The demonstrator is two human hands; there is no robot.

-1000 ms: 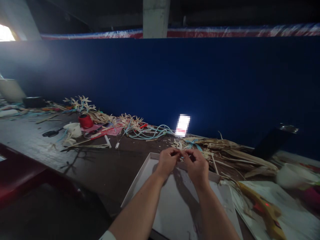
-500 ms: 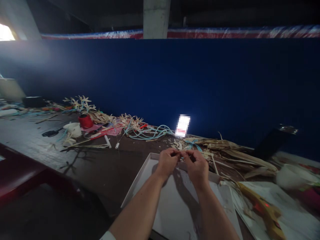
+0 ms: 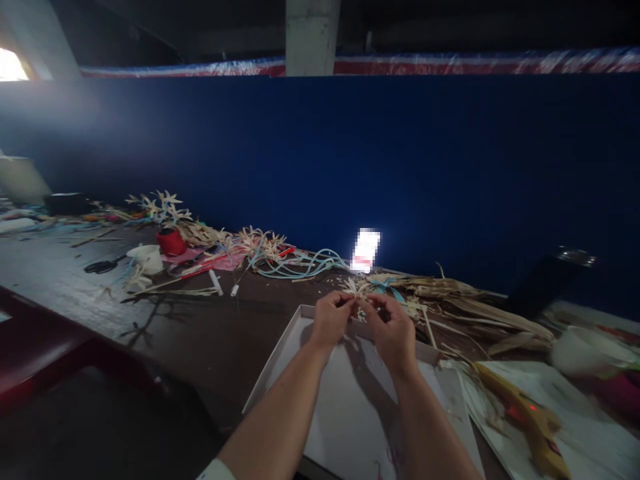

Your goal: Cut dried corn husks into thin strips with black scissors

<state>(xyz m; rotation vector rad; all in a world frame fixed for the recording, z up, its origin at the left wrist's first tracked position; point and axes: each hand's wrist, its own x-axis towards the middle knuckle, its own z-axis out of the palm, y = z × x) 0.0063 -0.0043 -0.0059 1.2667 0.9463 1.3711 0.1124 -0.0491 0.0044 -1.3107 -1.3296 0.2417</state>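
Note:
A pale husk flower [image 3: 354, 287] with thin spread petals shows just above my fingertips, over the far edge of a shallow white box [image 3: 270, 363]. My left hand [image 3: 331, 319] pinches at its base from the left, thumb and forefinger together. From the right, my right hand [image 3: 393, 330] closes its thumb and fingers at the same spot, almost touching the left fingertips. The fingers hide the flower's lower part. Both forearms reach across the box, casting a shadow on its floor.
Dried husks [image 3: 475, 307] lie behind and right of the box. A yellow glue gun [image 3: 525, 413] with a red light rests at right. Blue cords [image 3: 295, 267], a red thread spool [image 3: 171, 241] and black scissors [image 3: 105, 265] lie leftward. A lit phone [image 3: 366, 251] leans against the blue partition [image 3: 225, 153].
The hands have shifted slightly and their fingertips have parted a little. The pale petals now stand out more clearly above the fingers.

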